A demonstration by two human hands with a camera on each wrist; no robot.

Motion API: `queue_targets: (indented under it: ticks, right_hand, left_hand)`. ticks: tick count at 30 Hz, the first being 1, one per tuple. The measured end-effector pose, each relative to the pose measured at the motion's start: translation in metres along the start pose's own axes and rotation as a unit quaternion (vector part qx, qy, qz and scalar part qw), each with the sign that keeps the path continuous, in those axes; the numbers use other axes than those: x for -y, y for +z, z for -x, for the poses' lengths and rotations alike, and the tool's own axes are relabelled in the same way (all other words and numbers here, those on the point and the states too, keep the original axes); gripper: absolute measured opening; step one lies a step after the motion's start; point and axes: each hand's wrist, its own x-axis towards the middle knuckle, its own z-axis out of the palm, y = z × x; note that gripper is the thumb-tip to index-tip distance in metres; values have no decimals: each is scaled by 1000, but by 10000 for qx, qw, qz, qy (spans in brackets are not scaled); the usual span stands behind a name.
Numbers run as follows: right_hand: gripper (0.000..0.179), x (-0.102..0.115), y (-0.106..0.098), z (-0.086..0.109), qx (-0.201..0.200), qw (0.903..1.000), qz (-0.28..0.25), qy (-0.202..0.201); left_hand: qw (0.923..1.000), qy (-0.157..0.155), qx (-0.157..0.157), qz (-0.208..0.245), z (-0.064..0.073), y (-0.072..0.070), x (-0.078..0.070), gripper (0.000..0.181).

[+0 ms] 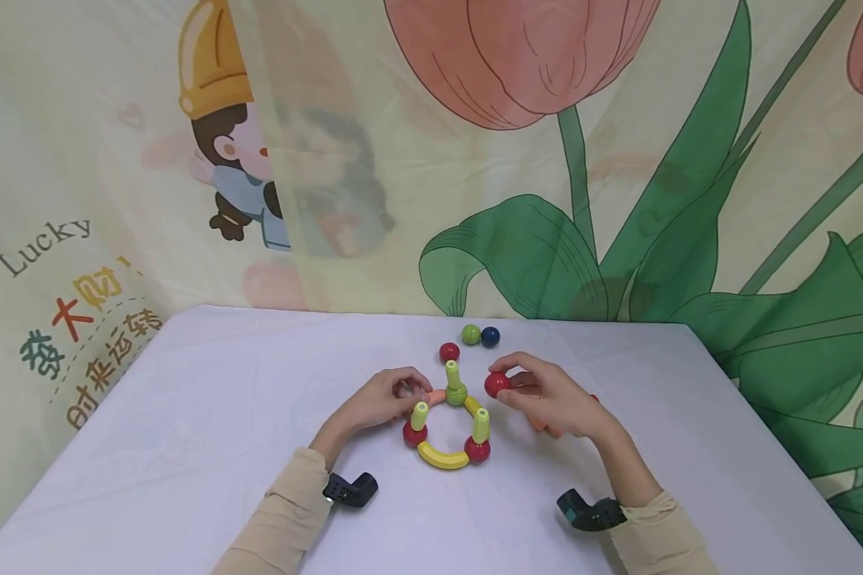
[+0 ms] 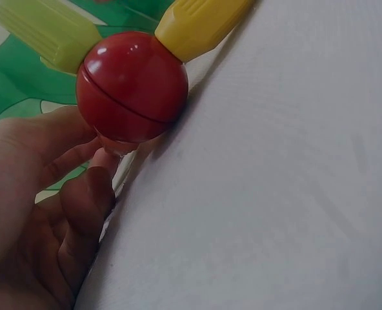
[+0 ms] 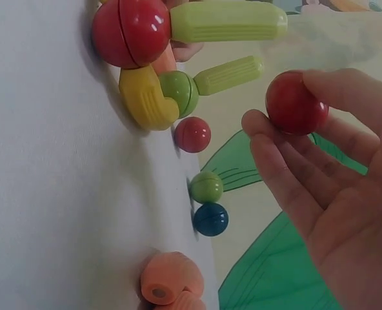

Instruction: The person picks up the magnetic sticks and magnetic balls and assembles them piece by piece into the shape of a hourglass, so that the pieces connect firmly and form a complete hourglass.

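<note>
A ring of curved rods and balls lies on the table, with a yellow curved rod [image 1: 443, 457] at its front. Light green sticks stand upright on its two red balls [image 1: 478, 449] and its green ball [image 1: 456, 394]. At the ring's left side, my left hand [image 1: 383, 397] pinches the orange curved rod [image 1: 437, 396]; its fingertips are partly hidden behind a red ball [image 2: 133, 87] in the left wrist view. Right of the ring, my right hand [image 1: 557, 397] holds a loose red ball [image 3: 296, 103] between thumb and fingers, above the table.
Behind the ring lie another red ball [image 1: 449, 352], a green ball [image 1: 471, 335] and a dark blue ball [image 1: 490, 337]. Orange curved pieces [image 3: 171, 279] lie near my right hand, partly covered by it in the head view. A printed cloth [image 1: 345, 279] hangs behind the white table [image 1: 259, 359].
</note>
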Motion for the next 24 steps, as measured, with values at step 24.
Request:
queue_targets:
  ticks: [24]
  right_hand:
    - [33,15,3,5,525,9953,6,-811]
  left_hand:
    - [9999,-59,33,90,2,-2,-2,17]
